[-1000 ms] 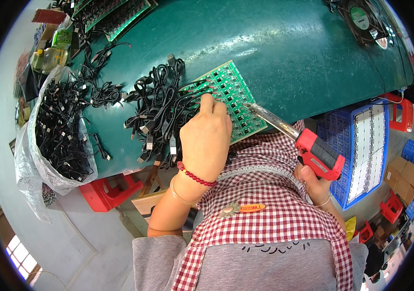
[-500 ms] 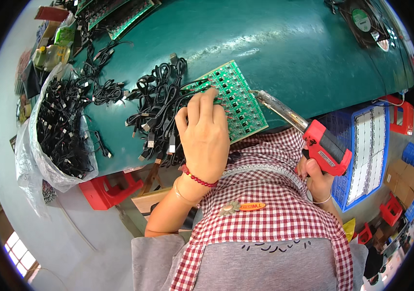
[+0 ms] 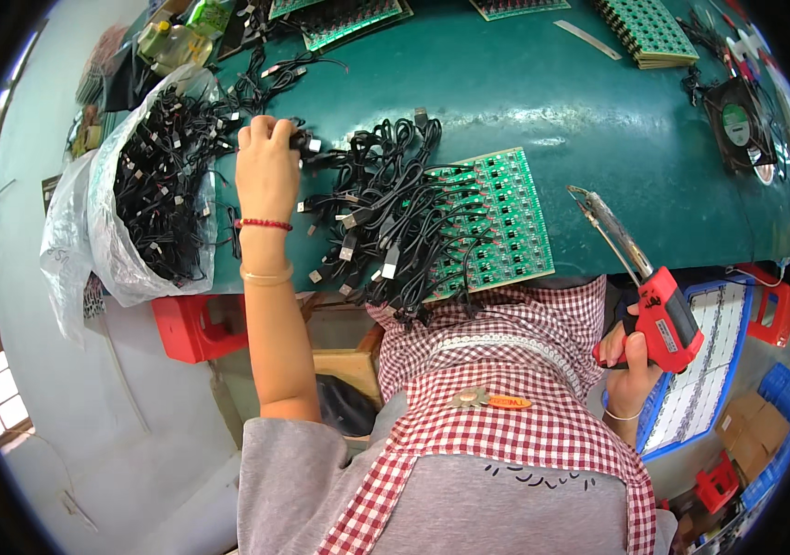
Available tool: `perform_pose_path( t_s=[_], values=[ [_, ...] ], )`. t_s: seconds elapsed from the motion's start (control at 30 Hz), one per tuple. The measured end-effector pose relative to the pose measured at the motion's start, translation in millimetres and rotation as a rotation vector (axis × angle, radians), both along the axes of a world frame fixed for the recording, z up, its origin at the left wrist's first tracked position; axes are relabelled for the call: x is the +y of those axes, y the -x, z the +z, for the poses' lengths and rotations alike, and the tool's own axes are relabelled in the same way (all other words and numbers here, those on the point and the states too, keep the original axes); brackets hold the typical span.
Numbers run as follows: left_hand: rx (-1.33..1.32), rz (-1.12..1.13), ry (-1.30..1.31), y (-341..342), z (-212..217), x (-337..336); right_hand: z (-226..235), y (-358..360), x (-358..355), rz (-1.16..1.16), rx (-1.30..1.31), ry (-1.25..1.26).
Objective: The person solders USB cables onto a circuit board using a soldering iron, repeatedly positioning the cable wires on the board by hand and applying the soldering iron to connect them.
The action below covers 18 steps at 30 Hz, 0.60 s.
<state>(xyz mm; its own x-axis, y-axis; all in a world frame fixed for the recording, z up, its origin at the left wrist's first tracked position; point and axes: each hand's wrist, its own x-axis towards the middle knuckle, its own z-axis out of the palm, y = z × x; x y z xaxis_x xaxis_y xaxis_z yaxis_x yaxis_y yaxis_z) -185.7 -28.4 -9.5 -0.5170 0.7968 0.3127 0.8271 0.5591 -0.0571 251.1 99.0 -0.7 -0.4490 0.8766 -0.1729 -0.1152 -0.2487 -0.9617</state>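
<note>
My left hand (image 3: 268, 171) is stretched out to the far left, its fingers closed on a coiled black USB cable (image 3: 304, 141) whose light plug sticks out to the right. My right hand (image 3: 634, 365) grips a red and black soldering gun (image 3: 665, 324) beside the table's front edge. Its thin metal tip points up and left, apart from any board. Between my hands lies a green circuit board panel (image 3: 517, 217) with rows of small parts. Several black USB cables (image 3: 386, 194) lie heaped against and over its left side, some ends reaching onto the board.
A clear plastic bag (image 3: 108, 231) full of black cables lies at the left. Circuit boards (image 3: 358, 26) lie at the back, and a board stack (image 3: 645, 32) stands back right near a metal ruler (image 3: 587, 40). A black fan (image 3: 737, 125) is at the far right.
My left hand has moved from the circuit board leftward to the loose cables and closed on one. The soldering gun's tip is now farther from the board. The view has shifted.
</note>
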Motion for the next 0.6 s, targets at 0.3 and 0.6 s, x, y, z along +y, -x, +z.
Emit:
perform_pose_path(
  t_s=[0.3,0.6],
  values=[
    [-0.578,0.159,-0.672,-20,29,5,6,12,1,-0.039,0.0,-0.004],
    [-1.503,-0.368,-1.293,-16,38,8,8,20,4,-0.039,0.068,-0.041]
  ],
)
